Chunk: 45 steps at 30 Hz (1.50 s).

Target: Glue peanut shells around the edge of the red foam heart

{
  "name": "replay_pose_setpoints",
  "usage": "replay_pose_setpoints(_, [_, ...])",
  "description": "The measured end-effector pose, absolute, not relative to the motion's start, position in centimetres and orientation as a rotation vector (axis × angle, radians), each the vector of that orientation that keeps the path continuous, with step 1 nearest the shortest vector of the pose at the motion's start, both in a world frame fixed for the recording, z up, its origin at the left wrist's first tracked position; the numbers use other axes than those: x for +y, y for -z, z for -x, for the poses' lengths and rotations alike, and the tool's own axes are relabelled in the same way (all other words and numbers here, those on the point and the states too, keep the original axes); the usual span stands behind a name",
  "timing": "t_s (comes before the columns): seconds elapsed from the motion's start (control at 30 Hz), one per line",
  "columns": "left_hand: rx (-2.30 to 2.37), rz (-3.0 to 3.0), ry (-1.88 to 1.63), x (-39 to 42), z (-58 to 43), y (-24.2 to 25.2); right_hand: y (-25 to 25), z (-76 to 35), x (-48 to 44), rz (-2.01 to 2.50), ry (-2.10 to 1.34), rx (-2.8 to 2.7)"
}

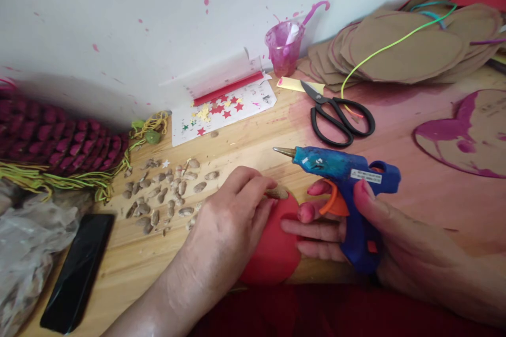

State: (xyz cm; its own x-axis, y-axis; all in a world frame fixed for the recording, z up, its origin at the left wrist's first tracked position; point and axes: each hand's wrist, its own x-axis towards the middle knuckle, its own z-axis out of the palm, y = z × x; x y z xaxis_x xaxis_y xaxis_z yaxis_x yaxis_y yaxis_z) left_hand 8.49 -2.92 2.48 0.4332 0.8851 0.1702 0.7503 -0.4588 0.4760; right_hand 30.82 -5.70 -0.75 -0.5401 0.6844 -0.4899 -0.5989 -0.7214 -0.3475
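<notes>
My right hand (379, 237) is wrapped round a blue hot glue gun (348, 174) with an orange trigger, its metal nozzle pointing left. My left hand (229, 216) presses a small tan shell (276, 193) onto the top edge of a red rounded foam piece (272, 253) near the table's front edge. The left fingers are pinched on the shell. A scatter of several more tan shells (166, 195) lies just left of that hand on the wooden table (130, 263).
Black scissors (340, 116) lie behind the glue gun. A pink plastic cup (283, 47) stands by the wall beside a sheet with star stickers (221, 108). Brown cardboard cut-outs (399, 47) are stacked at the back right. A black phone (77, 268) lies front left.
</notes>
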Motion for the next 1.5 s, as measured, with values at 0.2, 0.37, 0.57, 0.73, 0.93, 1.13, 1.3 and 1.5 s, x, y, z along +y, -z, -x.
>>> replay_pose_setpoints(0.2, [1.359,-2.550,-0.584,-3.3,-8.6,-1.8,0.9,-30.9,-5.7,0.761,-2.250,-0.206])
replay_pose_setpoints(0.37, [1.344,-2.550,-0.541,-3.7,-8.6,-1.4,0.5,-30.7,-5.5,0.780,-2.250,-0.208])
replay_pose_setpoints(0.57, [1.351,-2.558,-0.519,-3.8,-8.7,-1.3,0.0,-30.6,-5.2,0.802,-2.246,-0.209])
replay_pose_setpoints(0.73, [1.372,-2.576,-0.473,-3.8,-8.9,-1.4,0.0,-30.8,-5.3,0.804,-2.248,-0.261])
replay_pose_setpoints(0.93, [1.384,-2.600,-0.464,-3.8,-9.1,-1.2,0.4,-30.7,-5.3,0.803,-2.241,-0.298])
replay_pose_setpoints(1.13, [1.375,-2.621,-0.349,-3.7,-9.4,-1.4,0.7,-30.8,-5.5,0.771,-2.248,-0.251])
replay_pose_setpoints(1.3, [1.387,-2.632,-0.251,-3.5,-9.5,-1.8,0.3,-30.7,-5.4,0.814,-2.243,-0.230])
replay_pose_setpoints(1.5, [1.376,-2.694,-0.233,-3.7,-9.6,-1.5,-0.3,-30.5,-5.3,0.843,-2.202,-0.244])
